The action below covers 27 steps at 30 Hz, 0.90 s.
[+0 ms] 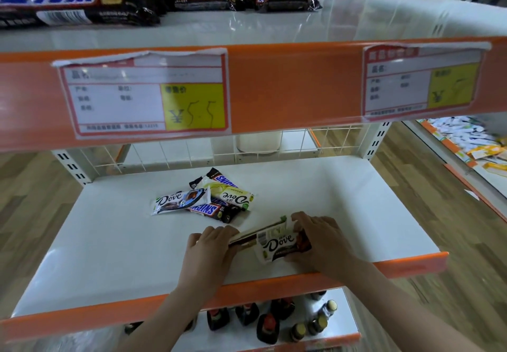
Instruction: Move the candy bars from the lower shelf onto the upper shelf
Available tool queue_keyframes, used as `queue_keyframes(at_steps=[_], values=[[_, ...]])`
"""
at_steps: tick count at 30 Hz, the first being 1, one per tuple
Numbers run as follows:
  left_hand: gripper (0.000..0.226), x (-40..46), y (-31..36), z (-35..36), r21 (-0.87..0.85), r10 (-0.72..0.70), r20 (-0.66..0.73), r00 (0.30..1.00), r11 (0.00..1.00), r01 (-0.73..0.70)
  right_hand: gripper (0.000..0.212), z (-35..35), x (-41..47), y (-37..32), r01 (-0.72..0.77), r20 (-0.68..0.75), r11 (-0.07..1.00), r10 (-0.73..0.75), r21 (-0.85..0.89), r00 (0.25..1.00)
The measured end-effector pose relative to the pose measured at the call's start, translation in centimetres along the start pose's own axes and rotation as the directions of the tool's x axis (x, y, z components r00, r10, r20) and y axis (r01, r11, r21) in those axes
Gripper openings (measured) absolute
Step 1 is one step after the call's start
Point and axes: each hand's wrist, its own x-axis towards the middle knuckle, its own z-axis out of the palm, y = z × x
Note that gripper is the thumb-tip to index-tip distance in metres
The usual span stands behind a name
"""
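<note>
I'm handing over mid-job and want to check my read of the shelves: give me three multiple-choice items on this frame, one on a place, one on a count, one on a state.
1. Where does the loose pile of Dove and Snickers bars lie?
A. on the white lower shelf
B. on the upper shelf
C. on the floor

2. How many paper price tags hang on the upper shelf's orange front strip?
A. one
B. two
C. four

3. What are the hands doing?
A. both hang idle
B. only the right holds something
C. left hand and right hand hold a stack of wrapped bars between them

Key: 1 A, the pile rests on the white board under the strip. 2 B, one tag at left, one at right. 3 C, fingers of both hands curl on the stack's ends.
</note>
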Motion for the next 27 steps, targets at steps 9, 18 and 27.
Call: queue_keyframes(at_steps=[9, 18, 27], values=[[0.028, -0.5, -0.5, -1.3, 0.007, -0.13, 0.029, 0.991, 0.991, 0.13, 0.047, 0.8, -0.5, 0.3, 0.104, -0.165, 0.978, -0.134, -0.179, 0.977], [0.039, -1.8, -2.2, -2.8, 0.158, -0.013, 0.104, 0.994, 0.987, -0.004, 0.038, 0.5, -0.7, 0.3, 0.058, -0.112, 0.976, -0.083, -0.211, 0.99], [0.025, -1.5, -0.5, -2.7, 0.167, -0.086, 0.202, 0.976, 0.985, 0.052, 0.068, -0.3, -0.4, 0.7, 0.067, 0.107, 0.99, -0.054, -0.122, 0.993]])
